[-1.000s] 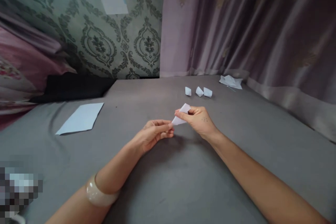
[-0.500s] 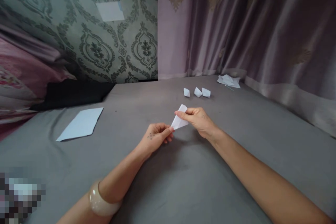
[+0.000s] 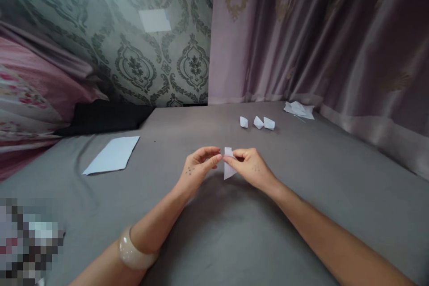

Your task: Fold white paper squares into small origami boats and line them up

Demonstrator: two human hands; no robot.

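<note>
A small piece of folded white paper (image 3: 228, 169) is held upright above the grey bed sheet, its lower end narrowing to a point. My right hand (image 3: 253, 167) pinches it from the right, thumb in front. Close by on the left, my left hand (image 3: 200, 165) has its fingers and thumb apart, the tips almost at the paper's left edge. A pale bangle sits on the left forearm. Three small folded paper pieces (image 3: 258, 122) lie in a row beyond my hands.
White sheets (image 3: 112, 155) lie flat at the left, near a black cloth (image 3: 110, 117). Crumpled white paper (image 3: 299, 110) with a thin stick-like thing rests at the far right, by the curtain (image 3: 264, 31). A pixelated patch covers the lower left corner.
My left hand has let go of the folded paper's lower corner. The right hand has turned the paper more upright. The whole view has shifted slightly.
</note>
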